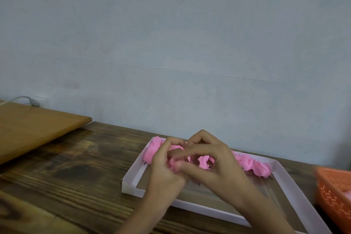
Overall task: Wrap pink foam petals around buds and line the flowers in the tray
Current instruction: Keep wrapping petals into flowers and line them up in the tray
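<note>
Head view, lower middle: pinched pink flower (173,165) in left hand (163,165) and right hand (212,163) over tray (131,183), mid-wrap; likely needed tightening next.

The flower (173,165) in the hands (214,165) and the flowers (252,165) behind them are pink. The tray (131,184) is white; the basket (332,192) right of them is orange.

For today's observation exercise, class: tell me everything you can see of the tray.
The tray is a shallow white rectangle, cardboard by its look, with low walls and a brownish floor. It lies flat and askew on the wooden table. A row of pink flowers lines its far wall. The left hand and right hand pinch one flower above it, hiding part of it. An orange basket stands near its right side.
</note>
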The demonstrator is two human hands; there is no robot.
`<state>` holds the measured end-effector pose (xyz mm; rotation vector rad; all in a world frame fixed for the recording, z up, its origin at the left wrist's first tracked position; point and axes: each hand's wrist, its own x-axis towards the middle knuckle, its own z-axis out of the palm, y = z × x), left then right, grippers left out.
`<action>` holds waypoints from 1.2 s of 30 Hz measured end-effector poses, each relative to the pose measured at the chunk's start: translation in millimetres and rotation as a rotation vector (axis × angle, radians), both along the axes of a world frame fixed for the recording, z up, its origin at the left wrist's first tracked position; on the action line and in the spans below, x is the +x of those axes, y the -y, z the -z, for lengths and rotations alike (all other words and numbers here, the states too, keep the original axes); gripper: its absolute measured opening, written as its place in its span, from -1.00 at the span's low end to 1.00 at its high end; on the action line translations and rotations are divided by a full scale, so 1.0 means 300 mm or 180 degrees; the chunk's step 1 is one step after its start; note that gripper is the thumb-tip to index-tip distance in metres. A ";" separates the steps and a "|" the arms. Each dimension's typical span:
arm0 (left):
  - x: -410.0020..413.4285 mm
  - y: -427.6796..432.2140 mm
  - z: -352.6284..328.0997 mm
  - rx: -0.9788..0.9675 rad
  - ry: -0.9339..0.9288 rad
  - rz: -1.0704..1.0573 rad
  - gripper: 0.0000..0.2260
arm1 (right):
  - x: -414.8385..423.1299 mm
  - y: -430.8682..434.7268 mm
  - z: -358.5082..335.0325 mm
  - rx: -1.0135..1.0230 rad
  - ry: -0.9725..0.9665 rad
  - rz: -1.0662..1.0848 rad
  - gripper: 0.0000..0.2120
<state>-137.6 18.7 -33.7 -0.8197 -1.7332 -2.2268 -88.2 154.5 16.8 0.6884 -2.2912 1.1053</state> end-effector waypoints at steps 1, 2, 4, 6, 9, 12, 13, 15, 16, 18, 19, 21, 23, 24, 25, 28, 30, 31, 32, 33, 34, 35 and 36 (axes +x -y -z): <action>0.002 0.005 -0.010 0.0149 0.0157 -0.0028 -0.74 | 0.001 0.012 0.005 -0.0443 0.0094 0.0023 -0.89; 0.001 0.012 -0.018 0.0333 0.0353 -0.0054 -0.70 | -0.001 0.028 0.015 -0.0914 0.0171 0.0118 -0.87; -0.011 0.031 -0.024 0.0842 0.0815 0.0028 -0.61 | -0.008 0.066 0.047 -0.1540 0.0426 0.0346 -0.89; -0.022 0.044 -0.027 0.1280 0.1192 0.0196 -0.60 | -0.021 0.103 0.085 -0.1545 0.0755 0.0340 -0.87; -0.026 0.041 -0.022 0.1533 0.1404 0.0374 -0.68 | -0.030 0.148 0.133 -0.1282 0.1057 0.0152 -0.76; -0.024 0.030 -0.020 0.1404 0.1440 0.0346 -0.70 | -0.039 0.169 0.164 -0.1312 0.0965 0.0235 -0.74; -0.024 0.028 -0.020 0.1386 0.1461 0.0366 -0.69 | -0.040 0.171 0.167 -0.1393 0.0968 0.0261 -0.75; -0.021 0.030 -0.024 0.1327 0.1463 0.0580 -0.59 | -0.041 0.166 0.159 -0.1677 0.1056 0.0181 -0.79; -0.021 0.038 -0.026 0.1285 0.1439 0.0776 -0.50 | -0.040 0.162 0.149 -0.1854 0.1125 0.0088 -0.81; -0.024 0.060 -0.028 0.1140 0.1318 0.1270 -0.28 | -0.038 0.155 0.128 -0.2194 0.1311 -0.0129 -0.84; -0.025 0.073 -0.028 0.1038 0.1237 0.1510 -0.20 | -0.037 0.151 0.120 -0.2342 0.1416 -0.0229 -0.84; -0.028 0.091 -0.024 0.0843 0.1039 0.1832 -0.15 | -0.036 0.143 0.108 -0.2625 0.1576 -0.0426 -0.81; -0.029 0.096 -0.023 0.0671 0.0903 0.1948 -0.23 | -0.035 0.143 0.104 -0.2796 0.1683 -0.0656 -0.78; -0.031 0.094 -0.022 0.0582 0.0866 0.1963 -0.29 | -0.035 0.144 0.103 -0.2820 0.1724 -0.0756 -0.78; -0.033 0.092 -0.021 0.0510 0.0866 0.1958 -0.38 | -0.034 0.148 0.101 -0.2836 0.1776 -0.0834 -0.80; -0.035 0.091 -0.023 0.0370 0.0950 0.1867 -0.71 | -0.037 0.143 0.097 -0.2936 0.2021 -0.0990 -0.80; -0.036 0.096 -0.021 0.0275 0.0933 0.1875 -0.79 | -0.034 0.131 0.093 -0.2963 0.2257 -0.0995 -0.74; -0.034 0.100 -0.020 0.0211 0.0965 0.1855 -0.81 | -0.031 0.127 0.093 -0.2962 0.2350 -0.0982 -0.70; -0.036 0.104 -0.018 0.0159 0.1039 0.1802 -0.75 | -0.028 0.123 0.093 -0.2997 0.2412 -0.0970 -0.72; -0.039 0.107 -0.016 0.0139 0.1148 0.1736 -0.60 | -0.027 0.122 0.092 -0.3055 0.2457 -0.0954 -0.77; -0.041 0.109 -0.010 0.0121 0.1269 0.1678 -0.40 | -0.026 0.120 0.092 -0.3116 0.2486 -0.0931 -0.84; -0.038 0.107 -0.008 0.0110 0.1341 0.1657 -0.28 | -0.026 0.121 0.091 -0.3149 0.2494 -0.0903 -0.85; -0.034 0.104 -0.011 0.0127 0.1318 0.1633 -0.30 | -0.027 0.121 0.089 -0.3140 0.2493 -0.0877 -0.82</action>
